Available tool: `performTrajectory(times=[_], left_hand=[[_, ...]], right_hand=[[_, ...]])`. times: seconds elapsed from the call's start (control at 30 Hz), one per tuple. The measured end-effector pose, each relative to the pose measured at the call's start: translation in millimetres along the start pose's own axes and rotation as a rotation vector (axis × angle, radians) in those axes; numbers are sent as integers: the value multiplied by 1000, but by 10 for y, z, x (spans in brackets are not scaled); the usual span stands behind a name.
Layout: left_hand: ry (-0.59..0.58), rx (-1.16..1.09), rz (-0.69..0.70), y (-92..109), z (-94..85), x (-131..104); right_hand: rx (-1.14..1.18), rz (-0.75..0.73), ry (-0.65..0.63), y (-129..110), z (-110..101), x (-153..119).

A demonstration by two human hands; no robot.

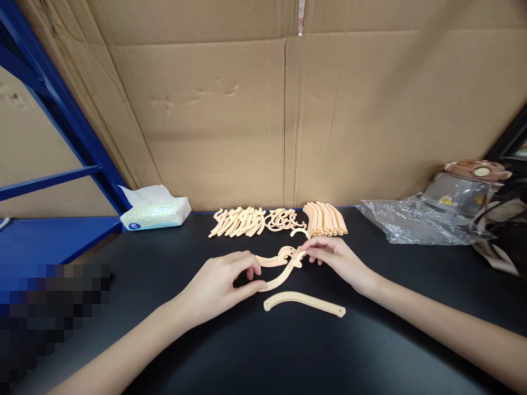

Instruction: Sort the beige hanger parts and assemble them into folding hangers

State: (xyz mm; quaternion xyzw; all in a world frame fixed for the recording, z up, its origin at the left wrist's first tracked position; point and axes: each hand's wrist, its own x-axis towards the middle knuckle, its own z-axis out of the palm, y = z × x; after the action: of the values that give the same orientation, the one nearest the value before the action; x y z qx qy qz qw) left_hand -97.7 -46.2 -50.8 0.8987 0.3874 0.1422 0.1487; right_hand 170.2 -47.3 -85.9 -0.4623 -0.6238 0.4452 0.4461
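Observation:
My left hand (pixel 230 282) grips the lower left end of a curved beige piece (pixel 278 281) between thumb and fingers. At the upper right end of that piece, my right hand (pixel 329 258) pinches a small beige part (pixel 298 260). Other curved beige pieces (pixel 272 261) lie just behind, close to the left fingertips. Nearer to me, a single long curved piece (pixel 304 300) with a hole at each end rests on the black table (pixel 247 351).
Behind the hands are piles of wavy pieces (pixel 239 221), small curved pieces (pixel 282 219) and long pieces (pixel 325 218). A tissue pack (pixel 158 213) stands back left; a clear plastic bag (pixel 407 222) and a bottle (pixel 457 189) are at the right. Cardboard (pixel 206 109) rises behind.

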Motion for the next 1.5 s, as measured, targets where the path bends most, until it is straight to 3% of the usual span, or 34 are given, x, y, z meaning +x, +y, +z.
performTrajectory(times=[0.13, 0.3, 0.43, 0.53, 0.73, 0.87, 1.03, 1.23, 1.5], left_hand=[[-60, 64, 40, 13, 1, -18], [-63, 91, 64, -3, 51, -29], [-14, 86, 86, -21, 55, -18], [80, 65, 85, -52, 9, -15], [239, 33, 11, -109, -108, -34], [279, -138, -25, -128, -118, -28], [242, -348, -96, -140, -106, -10], [182, -439, -127, -123, -90, -16], [151, -501, -128, -92, -65, -6]], right_hand=[[34, -4, 51, -9, 5, -1], [94, -33, 249, -6, -25, 11], [129, -74, 390, -10, -73, 8], [158, -84, 422, -29, -79, -11], [148, -37, 179, -98, -19, -68], [131, -4, 42, -105, 8, -78], [74, -22, -92, -113, 44, -92], [-128, -104, -325, -183, 120, -160], [-217, -115, -365, -197, 118, -180]])
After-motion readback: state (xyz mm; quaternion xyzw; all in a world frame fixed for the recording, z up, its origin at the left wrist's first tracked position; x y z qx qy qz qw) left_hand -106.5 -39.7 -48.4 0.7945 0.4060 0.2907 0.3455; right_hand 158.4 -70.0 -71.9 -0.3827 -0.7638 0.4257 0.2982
